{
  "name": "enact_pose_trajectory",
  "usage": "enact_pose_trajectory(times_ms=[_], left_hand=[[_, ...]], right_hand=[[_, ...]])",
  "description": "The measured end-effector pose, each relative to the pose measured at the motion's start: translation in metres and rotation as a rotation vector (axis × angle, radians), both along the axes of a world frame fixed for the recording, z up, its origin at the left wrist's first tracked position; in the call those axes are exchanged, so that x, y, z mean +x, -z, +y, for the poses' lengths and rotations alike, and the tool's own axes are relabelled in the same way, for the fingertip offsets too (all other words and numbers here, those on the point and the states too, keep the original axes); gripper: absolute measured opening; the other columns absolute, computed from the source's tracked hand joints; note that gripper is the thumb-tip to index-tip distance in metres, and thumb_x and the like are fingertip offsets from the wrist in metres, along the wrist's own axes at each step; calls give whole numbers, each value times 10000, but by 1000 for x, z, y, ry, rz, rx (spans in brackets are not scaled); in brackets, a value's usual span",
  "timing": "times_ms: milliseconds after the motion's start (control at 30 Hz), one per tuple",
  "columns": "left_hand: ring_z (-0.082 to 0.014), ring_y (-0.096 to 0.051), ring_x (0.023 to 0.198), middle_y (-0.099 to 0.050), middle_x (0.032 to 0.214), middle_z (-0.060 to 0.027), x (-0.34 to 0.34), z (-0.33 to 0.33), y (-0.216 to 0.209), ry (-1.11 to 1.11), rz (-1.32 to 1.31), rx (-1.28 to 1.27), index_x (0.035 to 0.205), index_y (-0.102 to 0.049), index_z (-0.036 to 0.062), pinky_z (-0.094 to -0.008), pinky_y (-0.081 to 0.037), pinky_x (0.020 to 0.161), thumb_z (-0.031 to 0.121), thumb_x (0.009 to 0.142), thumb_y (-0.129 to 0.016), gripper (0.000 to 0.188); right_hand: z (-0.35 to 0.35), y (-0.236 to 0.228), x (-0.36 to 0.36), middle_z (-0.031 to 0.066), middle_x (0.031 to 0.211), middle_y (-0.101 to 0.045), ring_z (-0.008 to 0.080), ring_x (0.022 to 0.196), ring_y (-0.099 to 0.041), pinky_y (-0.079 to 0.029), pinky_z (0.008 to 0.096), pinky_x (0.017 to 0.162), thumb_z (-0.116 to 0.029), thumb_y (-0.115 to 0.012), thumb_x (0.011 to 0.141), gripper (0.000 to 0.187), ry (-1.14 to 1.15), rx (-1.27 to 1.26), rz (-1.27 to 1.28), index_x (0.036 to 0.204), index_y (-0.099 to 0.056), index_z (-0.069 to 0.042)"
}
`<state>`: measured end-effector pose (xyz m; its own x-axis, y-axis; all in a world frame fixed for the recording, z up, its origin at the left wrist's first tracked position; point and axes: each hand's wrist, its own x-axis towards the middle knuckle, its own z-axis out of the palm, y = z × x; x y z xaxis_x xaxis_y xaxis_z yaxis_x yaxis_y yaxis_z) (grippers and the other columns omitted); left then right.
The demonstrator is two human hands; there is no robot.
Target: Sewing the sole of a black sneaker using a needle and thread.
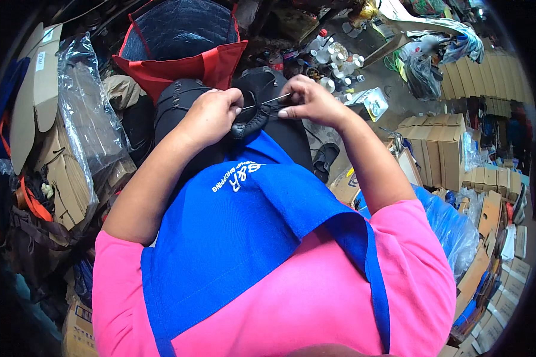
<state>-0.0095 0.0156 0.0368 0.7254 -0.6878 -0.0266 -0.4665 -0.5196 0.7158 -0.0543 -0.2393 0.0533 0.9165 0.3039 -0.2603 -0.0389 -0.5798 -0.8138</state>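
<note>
A black shoe (248, 126) rests over my lap, its dark upper partly hidden between my hands. My left hand (217, 113) is closed at the left side of it, fingers curled and pinching. On the other side my right hand (307, 101) is closed too, thumb and forefinger pressed together. A thin pale strand (274, 99), straight like a thread or a needle, runs across the shoe from one hand to the other; which of these it is I cannot tell. A blue apron (232, 238) covers my front and reaches below the shoe.
Just beyond my knees an open red bag (205, 68) with silvery lining stands. Several small bottles (339, 62) cluster beyond my right hand, near a clear plastic container (372, 104). Stacked cardboard (438, 149) lies right; cardboard sheets (39, 89) and clear plastic wrap (89, 113) crowd the left.
</note>
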Motion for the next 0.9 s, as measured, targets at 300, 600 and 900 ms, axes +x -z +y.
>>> enact_pose_trajectory(times_ms=[300,600,900], left_hand=[[-352,-633,849,-651,844,-190,3,-12,-5,85,-48,-28,915,-621,32,-437,-489,766,100,833,-554,126],[-353,-593,837,-605,803,-165,6,-8,-2,185,-158,81,916,-576,50,-448,-461,738,112,831,-544,110],[-256,-569,848,-580,803,-67,0,61,-5,156,-569,237,919,-565,99,-392,-402,754,55,747,-526,182]], right_hand=[[-6,-18,26,74,864,-601,247,846,-586,-457,354,749,-198,-634,850,168,-128,-508,-534,940,-598,-61],[38,-40,21,31,820,-617,213,894,-589,-390,369,838,-203,-599,760,125,-593,-846,-580,869,-566,-153],[-19,-20,18,31,737,-623,233,832,-606,-372,355,857,-123,-610,715,188,-504,-819,-567,897,-575,-150]])
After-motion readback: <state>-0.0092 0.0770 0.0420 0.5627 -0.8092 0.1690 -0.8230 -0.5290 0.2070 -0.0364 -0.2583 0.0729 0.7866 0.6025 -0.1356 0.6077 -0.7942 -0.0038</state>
